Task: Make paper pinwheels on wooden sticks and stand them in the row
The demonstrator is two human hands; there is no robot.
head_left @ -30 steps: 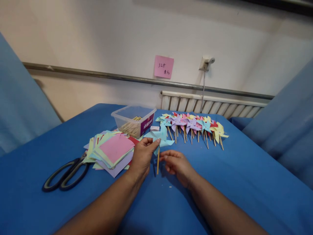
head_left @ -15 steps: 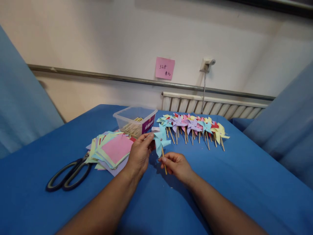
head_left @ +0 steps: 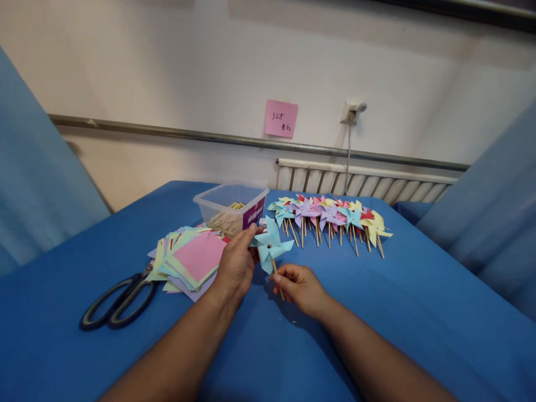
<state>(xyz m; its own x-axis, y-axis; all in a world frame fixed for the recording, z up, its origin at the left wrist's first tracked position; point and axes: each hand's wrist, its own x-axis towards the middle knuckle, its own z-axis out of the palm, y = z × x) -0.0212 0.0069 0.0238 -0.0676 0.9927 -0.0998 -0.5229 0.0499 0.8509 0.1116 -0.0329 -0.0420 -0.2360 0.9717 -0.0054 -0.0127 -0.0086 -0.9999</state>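
Note:
A light blue paper pinwheel (head_left: 270,245) on a thin wooden stick is held up over the blue-covered table. My right hand (head_left: 299,287) pinches the stick below the blades, thumb and fingers closed. At the pinwheel's left side, my left hand (head_left: 237,259) has its thumb and curled fingers around the edge of a blade; part of its fingers is hidden behind the paper. Left of that hand lies a stack of coloured paper squares (head_left: 201,254), pink on top. Dark-handled scissors (head_left: 119,298) rest beside the stack, their blades partly under the paper.
Behind my left hand stands a clear plastic box (head_left: 209,204) of wooden sticks with a purple label. Several finished pinwheels (head_left: 330,215) lie in a row at the back right. A radiator (head_left: 318,176) and metal rail (head_left: 188,134) run along the wall.
The pinwheel's blades have turned and now face me more openly, and its head has shifted slightly left. The right hand keeps its pinch on the stick.

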